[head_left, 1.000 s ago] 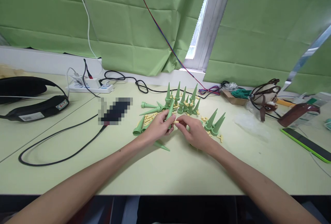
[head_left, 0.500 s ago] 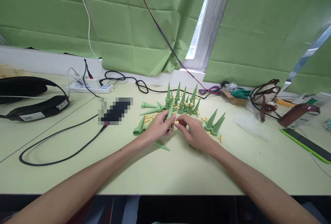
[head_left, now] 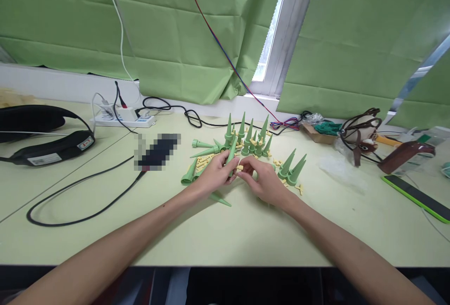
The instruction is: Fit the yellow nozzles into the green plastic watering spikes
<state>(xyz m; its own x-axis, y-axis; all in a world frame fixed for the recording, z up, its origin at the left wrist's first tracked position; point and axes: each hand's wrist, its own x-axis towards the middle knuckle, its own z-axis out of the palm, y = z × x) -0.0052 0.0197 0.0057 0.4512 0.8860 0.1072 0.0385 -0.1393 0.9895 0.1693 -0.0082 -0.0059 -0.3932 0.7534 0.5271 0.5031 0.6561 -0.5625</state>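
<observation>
My left hand (head_left: 214,173) is closed around a green plastic cone spike (head_left: 232,151), tip pointing up and away. My right hand (head_left: 266,184) pinches a small yellow plug (head_left: 240,168) right against the side of that spike. Behind the hands stands a cluster of upright green spikes (head_left: 249,137). Two more upright spikes (head_left: 292,168) stand to the right. Other spikes lie flat at the left (head_left: 204,151), and one lies on the table under my left wrist (head_left: 221,199). Small yellow plugs (head_left: 204,160) are scattered among them.
A pale green table (head_left: 225,234) carries a black cable loop (head_left: 80,192), a blurred dark device (head_left: 157,151), a white power strip (head_left: 121,117) and a black headset (head_left: 42,136) at left. A bag with straps (head_left: 362,133), a brown object (head_left: 404,154) and a green-edged phone (head_left: 416,195) lie right.
Hardly anything differs; my right fingers have shifted very slightly with the yellow plug against the spike. Both arms stay where they were.
</observation>
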